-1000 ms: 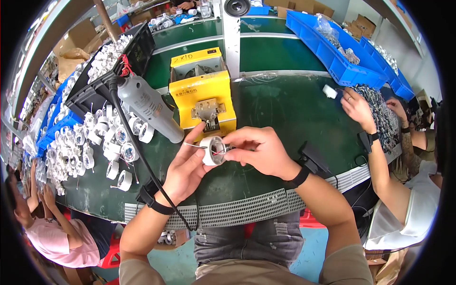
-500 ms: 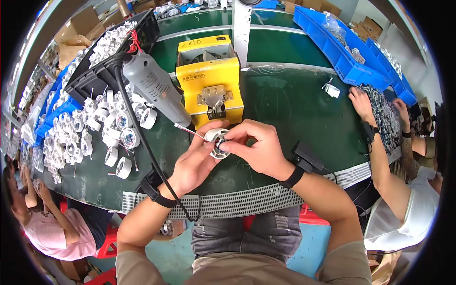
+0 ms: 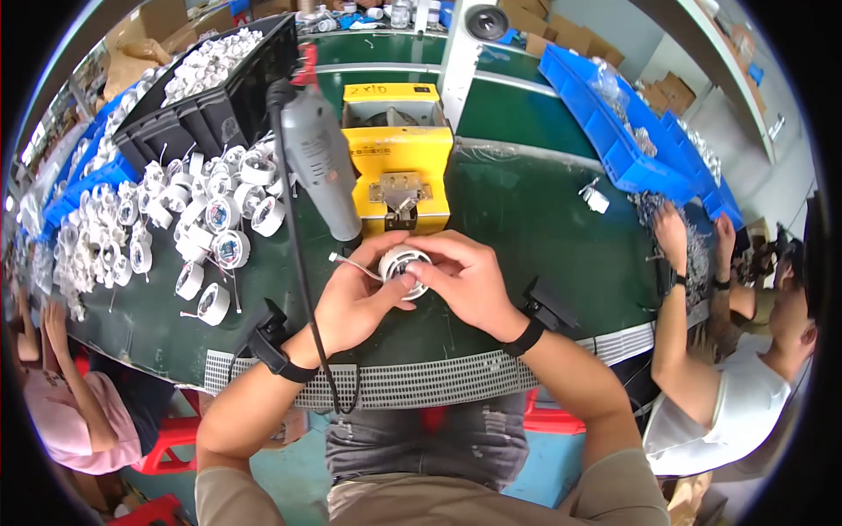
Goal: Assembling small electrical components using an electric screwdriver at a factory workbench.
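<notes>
A round white plastic housing [image 3: 393,260] sits between my two hands above the near part of the green bench. A thin white cable with a small connector [image 3: 333,258] sticks out of it to the left. My left hand [image 3: 353,302] grips its left side, thumb on the open face. From the right, my right hand [image 3: 465,279] holds the rim with its thumb pressed inside. Fingers hide much of the interior. Just beyond my hands stands a yellow screw feeder [image 3: 399,149] with a metal head. Left of it hangs a grey electric screwdriver [image 3: 320,162], tip down, its black cord passing my left forearm.
Many similar white housings [image 3: 230,249] with cables lie heaped at left, before a black bin [image 3: 140,140] of white parts. Blue bins [image 3: 649,171] stand at far right, near one loose white part [image 3: 596,200]. Co-workers sit on both sides; one's hand [image 3: 671,237] reaches into dark small parts.
My right fingers have shifted from pinching over the housing's inside to holding its rim, thumb inside. The housing has turned slightly, and the view has shifted. The screwdriver hangs more upright.
</notes>
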The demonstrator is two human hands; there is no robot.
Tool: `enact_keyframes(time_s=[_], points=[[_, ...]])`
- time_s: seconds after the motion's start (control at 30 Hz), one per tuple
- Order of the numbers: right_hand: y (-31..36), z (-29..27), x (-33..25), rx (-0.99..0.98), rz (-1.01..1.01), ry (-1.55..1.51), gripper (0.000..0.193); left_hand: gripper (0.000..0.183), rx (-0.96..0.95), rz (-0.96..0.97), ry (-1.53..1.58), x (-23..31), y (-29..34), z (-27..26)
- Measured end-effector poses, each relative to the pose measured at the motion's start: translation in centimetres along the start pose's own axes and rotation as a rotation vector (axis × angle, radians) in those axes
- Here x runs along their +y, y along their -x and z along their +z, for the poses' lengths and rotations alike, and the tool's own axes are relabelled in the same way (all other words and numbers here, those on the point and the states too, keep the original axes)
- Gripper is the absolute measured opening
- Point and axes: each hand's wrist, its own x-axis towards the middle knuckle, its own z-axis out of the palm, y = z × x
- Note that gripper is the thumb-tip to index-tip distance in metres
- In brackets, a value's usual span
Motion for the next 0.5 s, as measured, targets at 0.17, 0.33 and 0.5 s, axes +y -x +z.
enact_keyframes(time_s=[0.17, 0.33, 0.5], points=[[-2.1, 0.2, -1.1, 0.198, -0.397, 0.458, 0.017, 0.042, 0.02, 0.037, 0.053, -0.7, -0.4, -0.1], [-5.8, 4.8, -3.8, 0.15, -0.382, 0.43, 0.069, 0.032, -0.021, -0.034, -0.048, -2.0, -0.8, -1.2], [-7.4, 6.9, -3.4, 0.186, -0.345, 0.065, 0.067, 0.034, 0.0, 0.026, -0.148, -1.8, -0.9, -0.9]])
